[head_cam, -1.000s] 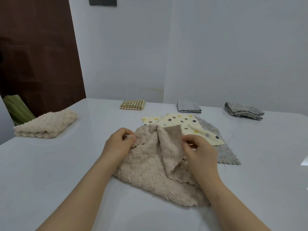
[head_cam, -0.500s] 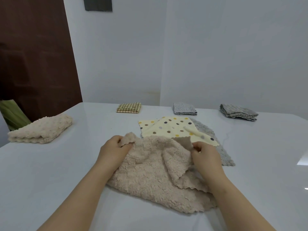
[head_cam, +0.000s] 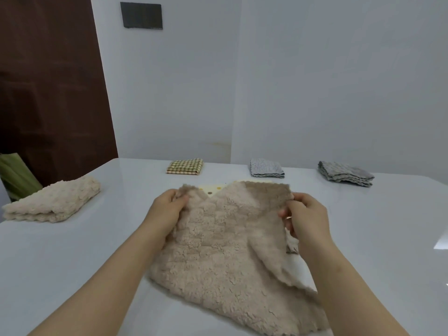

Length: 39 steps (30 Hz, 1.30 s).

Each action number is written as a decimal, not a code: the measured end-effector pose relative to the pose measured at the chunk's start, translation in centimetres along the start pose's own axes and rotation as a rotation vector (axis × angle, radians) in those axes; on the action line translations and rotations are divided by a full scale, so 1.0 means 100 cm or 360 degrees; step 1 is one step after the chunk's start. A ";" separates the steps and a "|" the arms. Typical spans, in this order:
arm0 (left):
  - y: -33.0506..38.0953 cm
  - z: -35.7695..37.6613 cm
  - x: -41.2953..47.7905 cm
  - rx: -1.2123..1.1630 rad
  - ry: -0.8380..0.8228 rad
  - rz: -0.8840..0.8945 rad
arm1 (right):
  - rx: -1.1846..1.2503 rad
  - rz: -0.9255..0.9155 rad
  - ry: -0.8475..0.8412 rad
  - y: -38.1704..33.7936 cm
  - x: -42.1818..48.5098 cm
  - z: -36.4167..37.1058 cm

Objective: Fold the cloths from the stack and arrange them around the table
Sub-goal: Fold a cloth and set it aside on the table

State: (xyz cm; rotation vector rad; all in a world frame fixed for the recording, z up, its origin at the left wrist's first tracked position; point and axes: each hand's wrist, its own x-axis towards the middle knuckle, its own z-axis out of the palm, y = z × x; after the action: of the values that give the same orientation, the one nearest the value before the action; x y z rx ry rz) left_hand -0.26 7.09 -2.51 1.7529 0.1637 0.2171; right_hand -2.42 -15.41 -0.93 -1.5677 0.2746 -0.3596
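squarely ahead, between both forearms: beige fluffy square cloth [head_cam: 225,251], near edge resting on the glossy white surface [head_cam: 72,263], far edge raised and drawn out from left to right. pinched at the far left corner by the left hand [head_cam: 167,212], fingers curled on the pile; pinched at the far right corner by the right hand [head_cam: 305,217] the same way, so neither spread nor flat. held edge crosswise to the body, both hands equally close to it, one per corner. probably calls for bringing that far edge back toward the near one, along the line of the forearms, to halve the cloth. underneath, peeking past the far edge and beside the right wrist: cream polka-dot cloth [head_cam: 214,188] of the stack below, worth not dragging along. bare surface to the near left and to the right for working. farther off, well apart: folded beige fluffy cloth [head_cam: 53,202] at left, then folded green checked cloth [head_cam: 185,166], folded pale grey cloth [head_cam: 266,168] and folded darker grey cloth [head_cam: 345,174] along the far side.
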 end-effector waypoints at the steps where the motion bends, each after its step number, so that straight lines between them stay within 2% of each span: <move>1: 0.007 -0.001 0.010 -0.0041 0.0041 -0.0034 | 0.0027 0.0003 0.0034 -0.003 0.007 0.000; 4: 0.019 -0.002 0.044 -0.0101 0.0111 -0.0122 | 0.0016 0.0024 0.0108 -0.007 0.032 0.002; 8: 0.014 0.006 0.078 0.0074 0.0160 -0.0117 | -0.0008 0.0082 0.0074 -0.003 0.063 0.012; 13: -0.003 0.021 0.081 0.0493 0.0086 0.0007 | -0.0508 0.0058 -0.0247 0.009 0.067 0.019; 17: -0.013 0.025 0.061 0.1077 0.0016 0.0330 | -0.0776 -0.0243 -0.0246 0.023 0.040 0.014; 20: -0.016 0.027 0.037 0.1213 0.0012 0.0578 | -0.1053 -0.0460 -0.0235 0.031 0.021 0.011; 25: -0.030 0.028 -0.023 0.1161 0.0059 0.0912 | -0.1521 -0.0891 -0.0347 0.037 -0.013 0.003; 28: -0.041 0.019 -0.046 0.1068 0.0047 0.0868 | -0.1535 -0.1024 -0.0483 0.042 -0.033 -0.004; 31: -0.046 0.006 -0.054 0.0941 0.0203 0.0746 | -0.1442 -0.1007 -0.0669 0.046 -0.046 -0.012; 34: -0.049 0.002 -0.065 0.0938 0.0225 0.0778 | -0.1434 -0.0918 -0.0864 0.052 -0.045 -0.021; 36: -0.047 0.006 -0.075 0.0868 0.0158 0.0816 | -0.1531 -0.0886 -0.1020 0.053 -0.044 -0.026; 39: -0.043 0.012 -0.085 0.0872 -0.0080 0.0801 | -0.1629 -0.0869 -0.1142 0.053 -0.044 -0.030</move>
State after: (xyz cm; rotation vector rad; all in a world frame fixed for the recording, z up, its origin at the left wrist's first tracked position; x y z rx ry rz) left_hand -8.18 4.80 -7.41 2.3240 -0.2883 0.5296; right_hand -7.35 -16.59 -6.41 -2.6582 -0.6504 -0.0208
